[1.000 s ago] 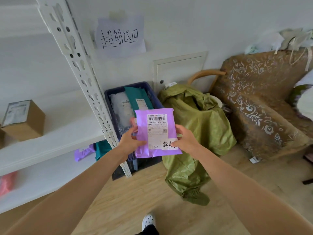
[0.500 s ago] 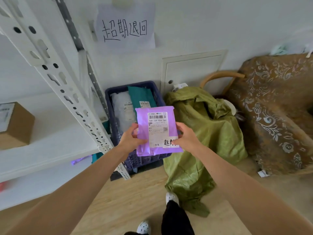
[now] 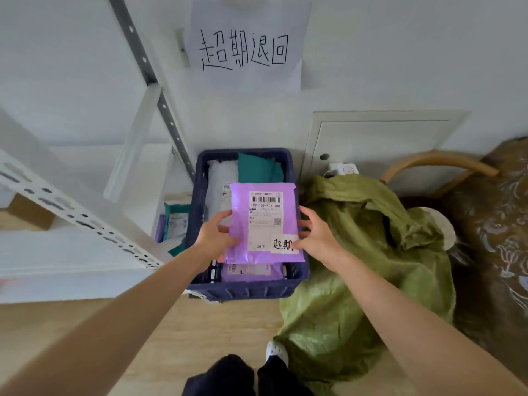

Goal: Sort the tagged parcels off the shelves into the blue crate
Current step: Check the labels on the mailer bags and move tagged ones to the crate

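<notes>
A purple parcel [image 3: 261, 221] with a white shipping label and a handwritten white tag hangs directly over the blue crate [image 3: 245, 288]. My left hand [image 3: 215, 238] grips its left edge, thumb on top. My right hand [image 3: 315, 234] pinches its right edge at the tag. Inside the crate lie a white parcel [image 3: 220, 181], a teal parcel [image 3: 258, 171] and another purple parcel [image 3: 251, 271] near the front wall.
A white metal shelf unit [image 3: 71, 212] stands left, with a cardboard box [image 3: 28, 212] on it and parcels [image 3: 175, 221] on a lower shelf beside the crate. A green sack [image 3: 357, 267] lies right of the crate, then a brown patterned chair [image 3: 497, 224]. A handwritten paper sign [image 3: 245, 50] hangs above.
I have stepped closer to the crate, which now lies below the parcel. Both hands still hold the purple parcel, now lowered over the crate's opening.
</notes>
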Tool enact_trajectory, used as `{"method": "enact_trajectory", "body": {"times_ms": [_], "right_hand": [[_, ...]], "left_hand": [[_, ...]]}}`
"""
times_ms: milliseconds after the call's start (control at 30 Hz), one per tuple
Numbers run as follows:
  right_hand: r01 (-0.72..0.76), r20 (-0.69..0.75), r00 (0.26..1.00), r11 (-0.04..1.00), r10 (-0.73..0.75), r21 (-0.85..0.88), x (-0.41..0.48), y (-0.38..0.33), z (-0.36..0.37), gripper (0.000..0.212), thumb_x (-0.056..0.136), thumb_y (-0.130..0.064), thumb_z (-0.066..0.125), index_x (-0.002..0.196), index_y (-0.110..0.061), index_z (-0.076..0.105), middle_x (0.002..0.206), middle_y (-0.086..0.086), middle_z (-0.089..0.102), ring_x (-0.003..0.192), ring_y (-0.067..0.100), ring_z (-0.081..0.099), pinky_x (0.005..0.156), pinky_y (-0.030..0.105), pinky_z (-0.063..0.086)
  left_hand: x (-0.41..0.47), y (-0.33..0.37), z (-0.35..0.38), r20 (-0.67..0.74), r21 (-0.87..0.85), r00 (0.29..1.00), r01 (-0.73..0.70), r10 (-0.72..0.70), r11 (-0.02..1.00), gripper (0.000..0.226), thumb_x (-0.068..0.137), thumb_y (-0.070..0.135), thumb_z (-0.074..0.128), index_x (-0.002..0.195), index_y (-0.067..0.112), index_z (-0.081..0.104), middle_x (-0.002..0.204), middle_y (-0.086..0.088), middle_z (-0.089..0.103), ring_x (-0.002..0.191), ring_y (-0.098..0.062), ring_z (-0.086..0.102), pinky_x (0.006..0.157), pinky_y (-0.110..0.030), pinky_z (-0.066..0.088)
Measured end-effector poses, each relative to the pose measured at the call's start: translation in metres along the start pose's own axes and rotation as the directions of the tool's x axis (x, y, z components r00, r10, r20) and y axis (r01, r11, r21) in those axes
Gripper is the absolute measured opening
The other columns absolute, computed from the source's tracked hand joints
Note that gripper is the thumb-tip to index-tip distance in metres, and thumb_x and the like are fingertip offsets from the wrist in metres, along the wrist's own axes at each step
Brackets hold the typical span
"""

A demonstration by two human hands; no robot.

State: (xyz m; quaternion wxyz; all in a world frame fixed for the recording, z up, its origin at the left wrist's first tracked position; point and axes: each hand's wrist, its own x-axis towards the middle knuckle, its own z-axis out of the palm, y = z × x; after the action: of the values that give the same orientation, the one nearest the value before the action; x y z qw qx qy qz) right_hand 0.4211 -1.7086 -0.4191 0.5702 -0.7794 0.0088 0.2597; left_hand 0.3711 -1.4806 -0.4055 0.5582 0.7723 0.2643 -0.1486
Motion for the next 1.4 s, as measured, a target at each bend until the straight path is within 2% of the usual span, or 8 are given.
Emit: {"method": "enact_trajectory", "body": {"times_ms": [333,567,667,800,900,1033,1200,1400], "right_hand": [[-0.021,0.107,0.994,0.999,0.025,-0.038,0.091,0.002,-0.009,0.097,0.072,0.021,0.066,0.149,-0.021,0.023,0.122,0.012,0.053,0.087,0.008,0.063,0.058,0.022,0.056],[-0.051,0.146,0.987,0.995,0.064,-0.091,0.154,0.011,-0.001,0.095,0.074,0.016,0.068,0.149,-0.021,0.023,0.112,0.0,0.052,0.086,0.008,0.062,0.061,0.025,0.057],[-0.071,0.15,0.985,0.994,0.082,-0.082,0.183,0.014,0.005,0.098,0.074,0.01,0.072,0.149,-0.024,0.019,0.103,-0.01,0.049,0.091,0.01,0.06,0.063,0.025,0.057],[-0.093,0.154,0.983,0.992,0.105,-0.089,0.219,0.027,0.017,0.1,0.075,0.007,0.072,0.149,-0.031,0.017,0.11,-0.005,0.054,0.105,0.018,0.061,0.072,0.032,0.059],[-0.139,0.155,0.976,0.985,0.153,-0.101,0.238,0.039,0.023,0.098,0.077,0.012,0.067,0.15,-0.032,0.018,0.121,0.004,0.055,0.107,0.019,0.061,0.071,0.033,0.059],[-0.183,0.138,0.971,0.978,0.196,-0.103,0.257,0.056,0.03,0.095,0.079,0.016,0.062,0.15,-0.03,0.019,0.123,0.006,0.055,0.104,0.018,0.062,0.067,0.031,0.06],[-0.216,0.128,0.965,0.972,0.227,-0.098,0.266,0.068,0.038,0.097,0.077,0.016,0.064,0.15,-0.029,0.019,0.125,0.007,0.055,0.107,0.024,0.062,0.073,0.041,0.06],[-0.209,0.14,0.963,0.967,0.229,-0.145,0.262,0.076,0.045,0.097,0.077,0.016,0.064,0.15,-0.031,0.02,0.128,0.004,0.053,0.109,0.023,0.061,0.073,0.041,0.06]], "left_hand": [[0.073,0.011,0.01,-0.078,-0.037,0.994,0.076,-0.078,0.996,0.067,0.082,-0.012,0.062,0.138,0.02,0.044,0.086,-0.003,0.061,0.07,-0.011,0.061,0.048,-0.015,0.049],[0.142,0.002,0.008,-0.087,-0.004,0.987,0.132,-0.132,0.991,0.078,0.081,-0.016,0.059,0.142,0.029,0.037,0.097,-0.013,0.062,0.084,-0.027,0.065,0.077,-0.046,0.057],[0.174,-0.003,0.006,-0.083,-0.018,0.985,0.148,-0.149,0.989,0.082,0.081,-0.018,0.057,0.142,0.033,0.037,0.097,-0.016,0.063,0.083,-0.028,0.064,0.072,-0.04,0.058],[0.213,-0.012,0.008,-0.081,0.003,0.98,0.181,-0.18,0.983,0.087,0.082,-0.019,0.051,0.141,0.043,0.034,0.096,-0.019,0.062,0.072,-0.022,0.057,0.051,-0.028,0.05],[0.237,-0.019,0.009,-0.079,0.024,0.977,0.201,-0.199,0.979,0.087,0.083,-0.018,0.051,0.139,0.048,0.037,0.107,-0.023,0.063,0.071,-0.024,0.054,0.052,-0.03,0.05],[0.259,-0.024,0.01,-0.071,0.075,0.974,0.22,-0.215,0.973,0.087,0.082,-0.02,0.05,0.141,0.043,0.036,0.104,-0.012,0.06,0.076,-0.024,0.053,0.06,-0.031,0.052],[0.268,-0.033,0.009,-0.049,0.141,0.98,0.199,-0.194,0.97,0.083,0.085,-0.017,0.049,0.142,0.042,0.034,0.1,0.001,0.058,0.059,-0.011,0.047,0.044,-0.017,0.044],[0.262,-0.044,0.008,-0.019,0.156,0.978,0.208,-0.208,0.966,0.083,0.086,-0.017,0.047,0.144,0.04,0.031,0.095,-0.002,0.055,0.061,-0.012,0.045,0.047,-0.017,0.043]]}}
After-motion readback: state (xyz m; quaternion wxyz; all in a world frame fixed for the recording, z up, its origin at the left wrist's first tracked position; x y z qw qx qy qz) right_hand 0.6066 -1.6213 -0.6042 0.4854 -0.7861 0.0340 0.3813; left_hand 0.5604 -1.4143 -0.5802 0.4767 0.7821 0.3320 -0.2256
